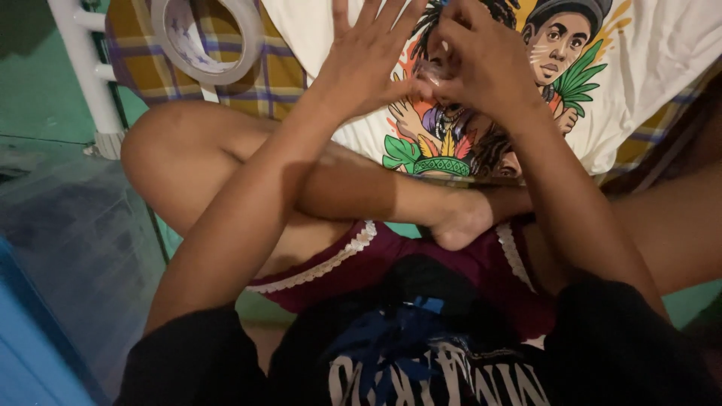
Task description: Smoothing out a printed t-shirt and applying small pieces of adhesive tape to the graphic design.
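Observation:
My left hand (368, 56) is held up with fingers spread, its thumb meeting my right hand (481, 64) over a white printed T-shirt (662, 68). My right hand's fingers are curled and pinch a small clear strip, apparently tape (436, 71), stretched to the left thumb. Both hands hover just above the shirt's colourful print. A roll of clear tape (207, 37) lies at the upper left on a yellow checked cloth (278, 79).
I sit cross-legged, with bare legs (188, 158) and maroon shorts (421, 263) below the shirt. A white plastic rack (83, 68) stands at the far left. A green floor (45, 90) lies at left and a blue surface (30, 361) at the lower left.

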